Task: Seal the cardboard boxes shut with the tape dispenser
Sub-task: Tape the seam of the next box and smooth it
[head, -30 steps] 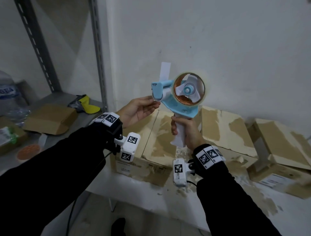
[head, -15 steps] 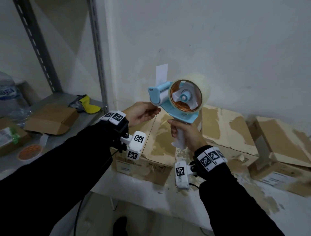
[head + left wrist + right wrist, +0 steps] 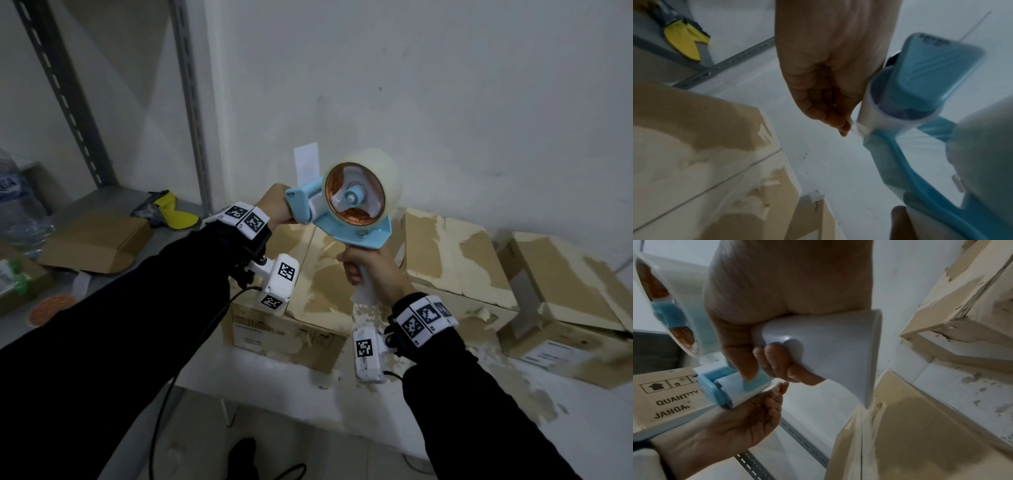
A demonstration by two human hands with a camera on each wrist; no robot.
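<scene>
A tape dispenser [image 3: 352, 233] with a blue frame, a white handle and a clear tape roll [image 3: 388, 178] is held up in the air in front of the wall. My right hand [image 3: 370, 270] grips the white handle [image 3: 828, 353]. My left hand [image 3: 274, 205] is at the front roller end, with curled fingers [image 3: 828, 113] against the white roller [image 3: 875, 116]. A short strip of tape [image 3: 306, 164] sticks up from the front. Below the hands, three worn cardboard boxes [image 3: 325, 274] [image 3: 455, 260] [image 3: 565, 284] stand side by side with their top flaps down.
The boxes stand on a white table [image 3: 376, 411] against the wall. A grey metal shelf [image 3: 191, 102] at the left holds a flat cardboard box [image 3: 96, 240], a yellow item [image 3: 171, 212], a water bottle [image 3: 13, 198] and an orange disc [image 3: 51, 305].
My left hand has slid up from below the roller to the dispenser's front end. The dispenser has tilted a little. My right hand keeps its grip on the handle.
</scene>
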